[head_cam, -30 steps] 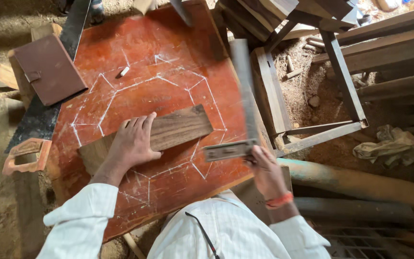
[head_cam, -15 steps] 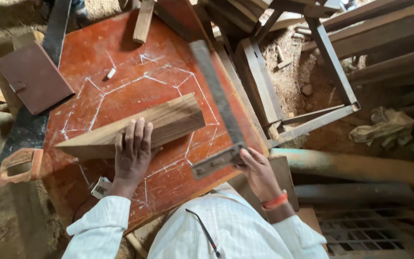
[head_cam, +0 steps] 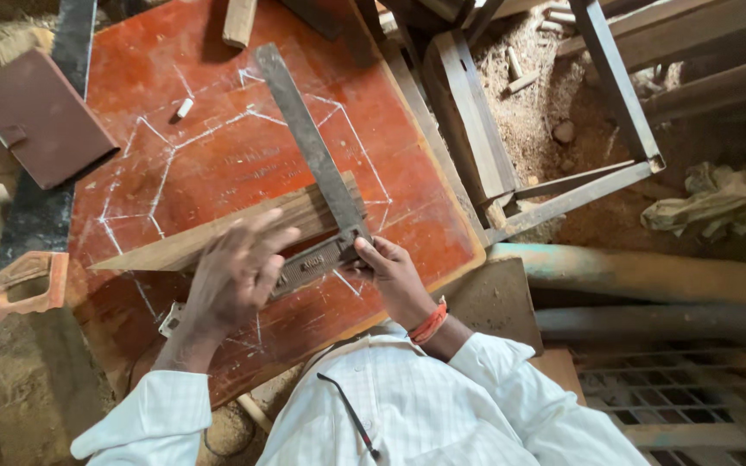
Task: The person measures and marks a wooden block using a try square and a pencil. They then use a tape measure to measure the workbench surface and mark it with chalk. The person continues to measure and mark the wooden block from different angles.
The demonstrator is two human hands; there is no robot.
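While the left hand (head_cam: pixel 233 274) steadies the wooden plank (head_cam: pixel 218 235) tilted on edge at the centre of the red board (head_cam: pixel 407 185), fingers spread over its near face, the right hand (head_cam: pixel 393 274) grips the stock of the try square (head_cam: pixel 308 155), blade running to 11 o'clock across the plank. Squaring check in hand, by my judgement; next calls for seating the stock flush

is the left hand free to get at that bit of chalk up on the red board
Probably yes: the left hand only steadies the wood plank, and bare red board lies between it and the chalk; it would have to let go.
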